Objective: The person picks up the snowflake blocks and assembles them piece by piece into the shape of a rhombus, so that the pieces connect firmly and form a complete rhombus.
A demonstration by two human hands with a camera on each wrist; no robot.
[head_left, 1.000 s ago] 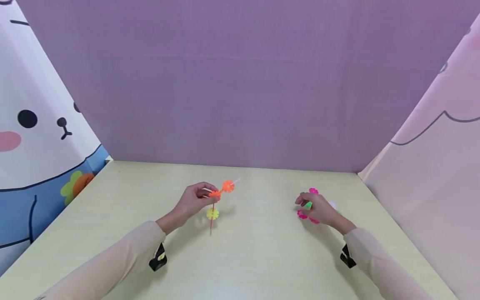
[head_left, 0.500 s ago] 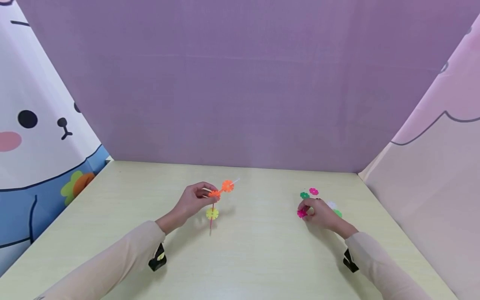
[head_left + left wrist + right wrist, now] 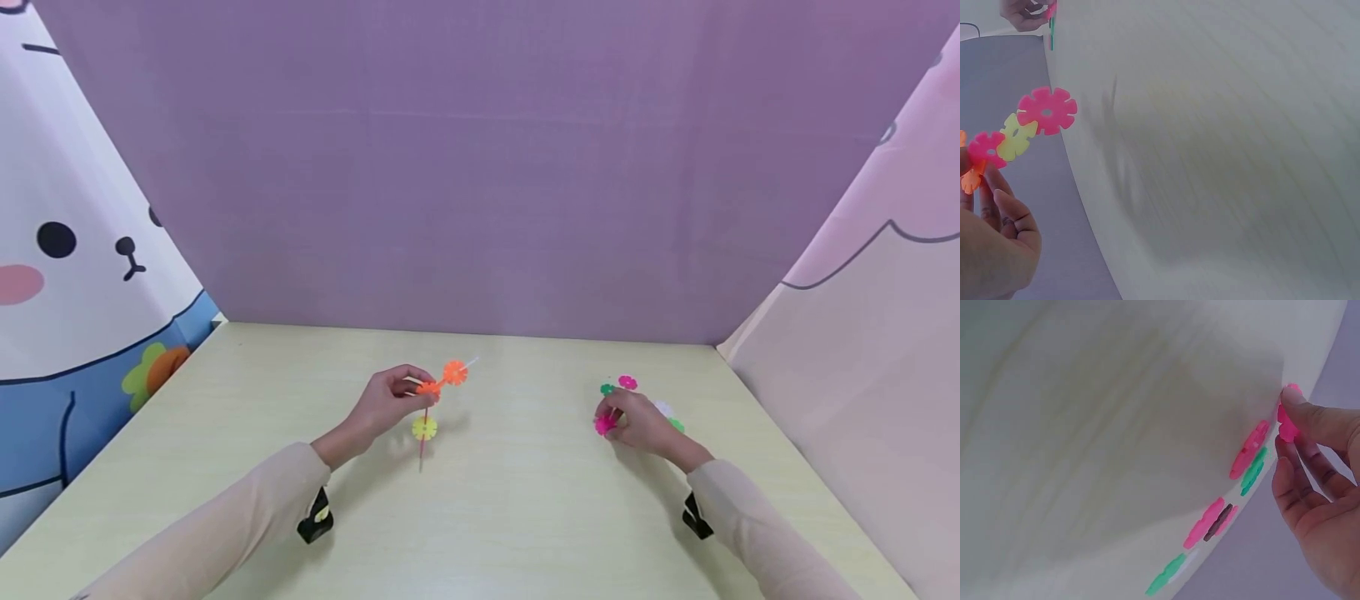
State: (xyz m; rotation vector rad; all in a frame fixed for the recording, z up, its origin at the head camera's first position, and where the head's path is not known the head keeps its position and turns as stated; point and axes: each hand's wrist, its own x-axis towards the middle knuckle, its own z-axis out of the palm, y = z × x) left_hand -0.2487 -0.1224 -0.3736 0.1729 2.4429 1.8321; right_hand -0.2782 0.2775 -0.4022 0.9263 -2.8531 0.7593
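Observation:
My left hand (image 3: 386, 408) pinches a chain of linked plastic snowflake discs above the table. In the head view an orange disc (image 3: 455, 372) sticks out to the right, and a yellow disc (image 3: 424, 428) hangs below. From the left wrist, a large pink disc (image 3: 1047, 111) ends the chain beyond the yellow one (image 3: 1017, 135); fingers partly cover an orange piece (image 3: 971, 181). On the right side, my right hand (image 3: 641, 423) pinches a pink snowflake disc (image 3: 1288, 415) between thumb and fingers. Whether that disc still touches the table is unclear.
Loose discs lie around the right hand: a green disc (image 3: 607, 389), a pink disc (image 3: 627, 382), a white disc (image 3: 663, 408) and a brown disc (image 3: 1218, 522), among others. A purple panel (image 3: 480, 183) stands along the back edge of the pale table (image 3: 487, 517).
The right hand has shifted slightly toward me over the loose discs, and its fingers have come together on a pink disc. The left hand and its chain have stayed nearly still.

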